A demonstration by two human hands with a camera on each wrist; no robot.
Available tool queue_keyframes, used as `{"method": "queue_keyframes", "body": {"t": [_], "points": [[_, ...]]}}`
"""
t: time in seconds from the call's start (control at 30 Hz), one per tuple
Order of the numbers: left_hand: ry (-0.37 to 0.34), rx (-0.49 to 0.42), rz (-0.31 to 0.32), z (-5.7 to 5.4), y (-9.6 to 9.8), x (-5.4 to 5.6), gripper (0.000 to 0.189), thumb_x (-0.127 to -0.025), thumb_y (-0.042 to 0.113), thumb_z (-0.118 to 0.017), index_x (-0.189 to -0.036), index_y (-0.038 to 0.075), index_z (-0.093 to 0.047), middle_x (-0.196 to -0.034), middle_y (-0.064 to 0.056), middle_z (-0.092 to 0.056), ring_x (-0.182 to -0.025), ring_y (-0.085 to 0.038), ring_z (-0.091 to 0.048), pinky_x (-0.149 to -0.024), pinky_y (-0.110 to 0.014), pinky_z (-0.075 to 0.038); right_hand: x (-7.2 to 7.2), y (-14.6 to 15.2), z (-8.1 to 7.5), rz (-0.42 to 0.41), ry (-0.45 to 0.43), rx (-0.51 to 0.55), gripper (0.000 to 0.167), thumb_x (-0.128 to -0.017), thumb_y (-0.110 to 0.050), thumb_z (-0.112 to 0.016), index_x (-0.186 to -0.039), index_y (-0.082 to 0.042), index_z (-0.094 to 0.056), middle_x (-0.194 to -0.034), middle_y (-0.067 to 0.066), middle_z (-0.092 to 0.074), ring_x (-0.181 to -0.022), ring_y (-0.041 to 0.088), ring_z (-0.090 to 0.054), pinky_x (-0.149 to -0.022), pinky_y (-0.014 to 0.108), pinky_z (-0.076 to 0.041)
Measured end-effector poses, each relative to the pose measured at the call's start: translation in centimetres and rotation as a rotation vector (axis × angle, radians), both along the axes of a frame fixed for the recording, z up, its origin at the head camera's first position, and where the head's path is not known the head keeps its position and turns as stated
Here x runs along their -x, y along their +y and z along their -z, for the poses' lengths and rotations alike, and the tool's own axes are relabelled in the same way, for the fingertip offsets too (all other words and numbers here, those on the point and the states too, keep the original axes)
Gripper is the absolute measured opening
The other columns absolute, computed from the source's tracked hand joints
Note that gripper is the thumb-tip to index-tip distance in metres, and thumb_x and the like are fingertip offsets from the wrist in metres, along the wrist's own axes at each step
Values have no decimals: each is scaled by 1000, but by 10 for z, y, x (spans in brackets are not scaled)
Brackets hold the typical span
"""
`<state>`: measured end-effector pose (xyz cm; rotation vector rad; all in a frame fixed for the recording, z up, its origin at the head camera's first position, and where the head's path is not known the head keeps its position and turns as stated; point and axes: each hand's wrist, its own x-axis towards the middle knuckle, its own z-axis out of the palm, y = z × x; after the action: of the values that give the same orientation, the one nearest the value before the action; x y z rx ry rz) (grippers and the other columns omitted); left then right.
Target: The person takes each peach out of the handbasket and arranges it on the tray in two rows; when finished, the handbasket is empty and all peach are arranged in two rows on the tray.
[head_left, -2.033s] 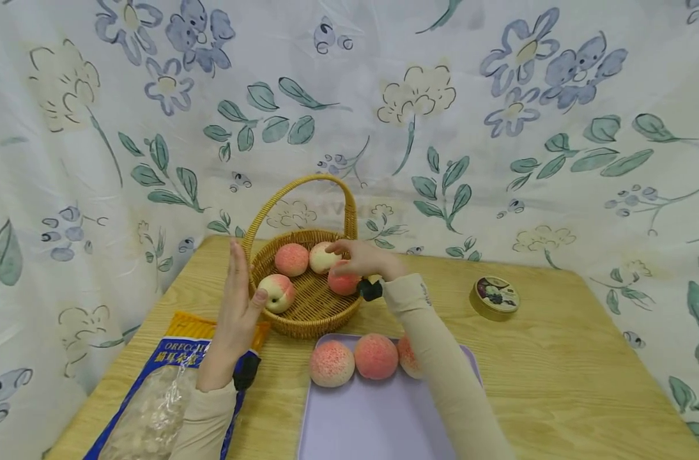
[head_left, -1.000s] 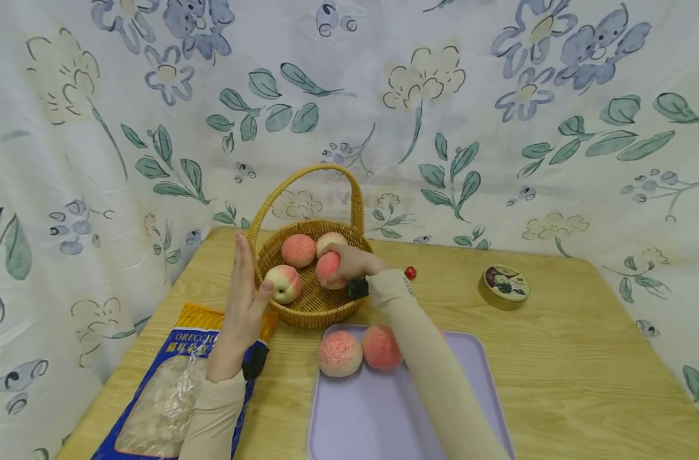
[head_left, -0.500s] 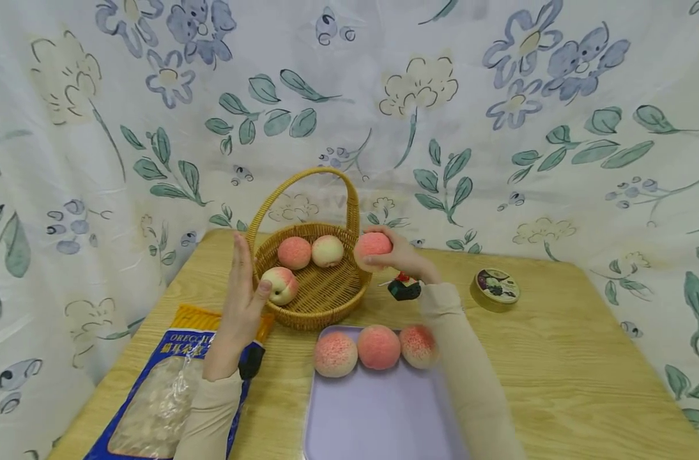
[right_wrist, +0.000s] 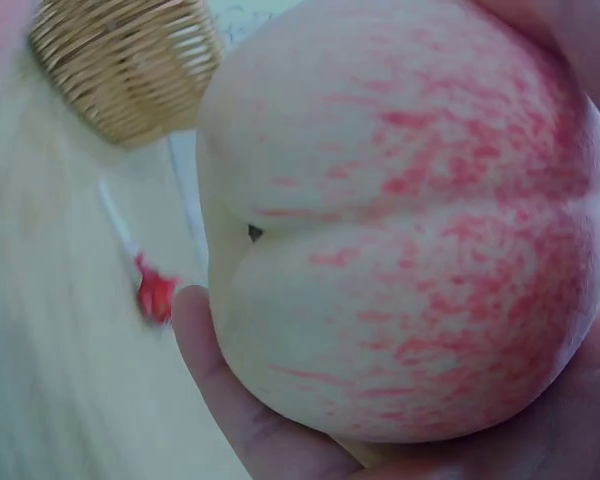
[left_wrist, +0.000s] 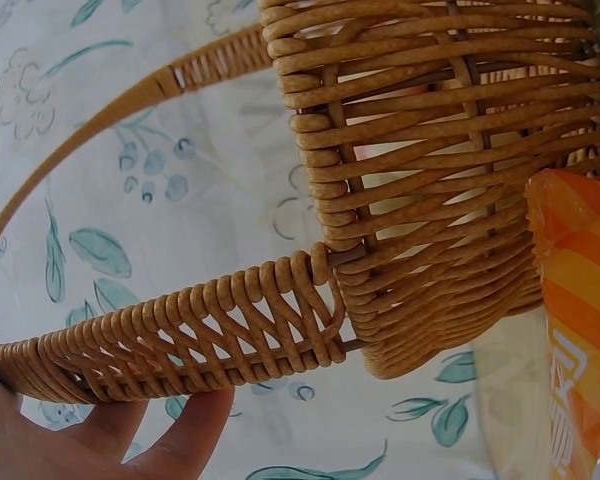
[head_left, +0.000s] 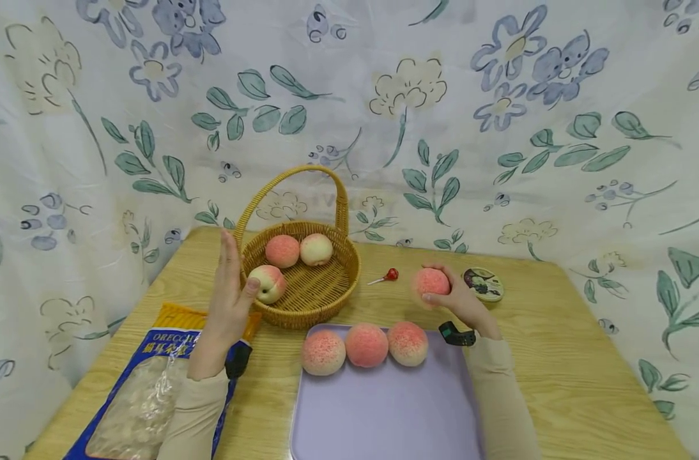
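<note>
Over on the far left, under the left forearm, there's a blue and orange bag (head_left: 154,390) of pasta lying on the tabletop (head_left: 585,358). Left hand (head_left: 225,306) is flat, fingers straight up, thumb tip touching the rim of the wicker basket (head_left: 321,300), so that grip has hold of nothing. Three peaches (head_left: 283,250) sit in the basket just right of that palm. Below and right of it, three more (head_left: 365,345) line up along the far edge of a lilac tray (head_left: 384,415). Further right, the right hand (head_left: 455,300) has its fingers wrapped round a peach (head_left: 431,282), held up off the tabletop just past the tray's far right corner, with a small red lollipop (head_left: 387,275) to its left and a round tin (head_left: 483,283) just behind. Peach looks light and round with a matte skin, probably not slippery; cupping it round the widest part seems right, no hard squeezing.
</note>
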<state>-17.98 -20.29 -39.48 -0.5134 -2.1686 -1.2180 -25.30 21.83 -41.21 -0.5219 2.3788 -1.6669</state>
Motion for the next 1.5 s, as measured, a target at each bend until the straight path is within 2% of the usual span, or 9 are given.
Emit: {"method": "queue_keyframes", "body": {"t": [0.17,0.27,0.43,0.6,0.8,1.0,1.13,1.3,1.5], "points": [[-10,9,-5,0,-2,-1,83,-100,56,-33,-156,6,4,-164,-9,12,-151,-35,8,-118,-61,2,-21,19,17,4,30,29,65,-85,-2,-71,-140,1,-35,-132,-3,-47,-107,-1,-55,-88,18,-48],[1,6,-2,0,-4,-2,83,-101,55,-34,-156,5,3,-164,-10,12,-151,-34,8,-118,-61,3,-29,27,23,-4,42,-2,64,-83,-3,-73,-137,1,-38,-127,-8,-50,-107,0,-55,-88,19,-48],[34,-19,9,-3,-7,-5,84,-100,55,-37,-156,7,3,-164,-10,11,-151,-31,10,-118,-59,5,-34,30,27,-47,69,-89,61,-79,-6,-78,-130,0,-46,-129,11,-53,-102,2,-55,-85,21,-49],[53,-22,-4,-1,-12,-7,87,-99,57,-37,-156,5,3,-164,-11,11,-151,-27,11,-120,-55,6,-33,28,33,-152,7,-41,48,-81,-1,-74,-122,7,-50,-132,31,-49,-105,-1,-56,-85,18,-50],[63,-15,-28,2,-15,-8,90,-97,62,-34,-155,5,3,-164,-9,11,-152,-22,12,-122,-46,7,-31,26,39,-219,-18,-23,40,-85,-3,-70,-120,9,-53,-135,34,-46,-110,-3,-55,-88,16,-48],[79,-2,-36,4,-14,-7,88,-98,60,-34,-155,4,3,-164,-10,12,-152,-22,11,-122,-46,6,-29,30,41,-261,-30,-12,48,-87,-4,-67,-129,10,-48,-140,36,-41,-113,-4,-54,-89,17,-49],[77,-2,-23,3,-10,-7,89,-98,61,-33,-155,4,3,-164,-11,12,-152,-22,11,-122,-45,6,-31,37,37,-241,0,-15,52,-93,-5,-60,-140,7,-40,-143,29,-43,-119,-5,-51,-93,15,-45],[67,-4,14,1,-3,-6,85,-100,54,-37,-155,3,3,-164,-13,12,-151,-28,10,-121,-52,5,-41,42,21,-163,62,29,52,-98,-6,-53,-146,1,-34,-145,6,-49,-125,-6,-48,-96,16,-45],[30,-3,15,2,4,-3,81,-101,53,-36,-156,10,4,-164,-9,12,-152,-25,10,-120,-55,4,-32,26,0,-210,112,114,48,-99,-2,-50,-145,-5,-39,-142,-3,-51,-127,2,-51,-99,26,-49]]}}
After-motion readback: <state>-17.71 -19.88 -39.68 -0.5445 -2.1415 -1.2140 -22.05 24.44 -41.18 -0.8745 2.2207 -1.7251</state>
